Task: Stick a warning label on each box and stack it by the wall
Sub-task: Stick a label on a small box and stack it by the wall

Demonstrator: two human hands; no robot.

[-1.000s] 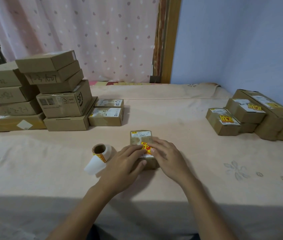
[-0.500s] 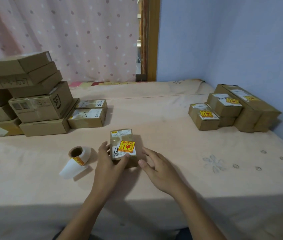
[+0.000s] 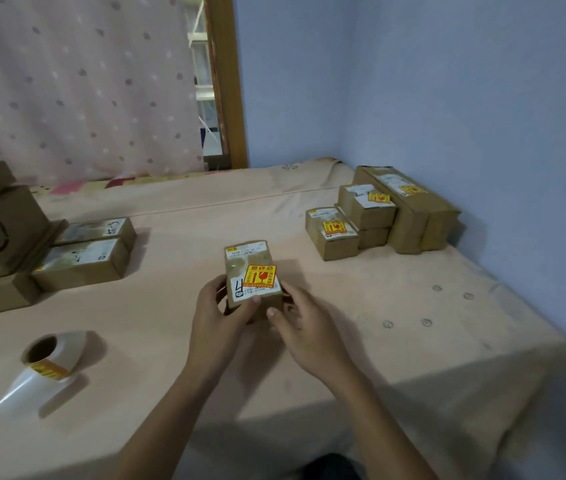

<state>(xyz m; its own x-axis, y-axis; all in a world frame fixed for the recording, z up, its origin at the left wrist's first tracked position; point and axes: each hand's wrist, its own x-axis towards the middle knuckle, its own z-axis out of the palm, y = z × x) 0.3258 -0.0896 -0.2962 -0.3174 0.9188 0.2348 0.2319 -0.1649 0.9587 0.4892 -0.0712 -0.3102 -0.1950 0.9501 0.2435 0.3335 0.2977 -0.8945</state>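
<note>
The small cardboard box (image 3: 252,271) sits in the middle of the bed-like surface, gripped from both sides: the left hand (image 3: 217,317) wraps its near-left corner with the thumb pressed on the top face, and the right hand (image 3: 304,327) closes on the near-right side. A yellow and red warning label (image 3: 260,276) is stuck on its top, overlapping a white shipping slip whose print is too small to read. Whether the box is lifted or resting I cannot tell, since the hands hide its lower edge.

The surface is a peach sheet (image 3: 413,306) with faint flower prints. To the left lies a label roll (image 3: 49,355) on its side, a strip of white backing trailing toward the near edge.

Against the blue wall (image 3: 465,98) at the right stand the labelled boxes (image 3: 378,213): four are plain to see, three showing yellow stickers, with a lower one tucked beneath another and the long rear carton perhaps two pieces; the joins are hard to make out. At the far left a pile of unlabelled boxes (image 3: 80,258) is cut off by the frame, so no full count is possible; two flat ones lie nearest. Behind hangs a pink dotted curtain (image 3: 84,81) beside a wooden frame (image 3: 226,81).
</note>
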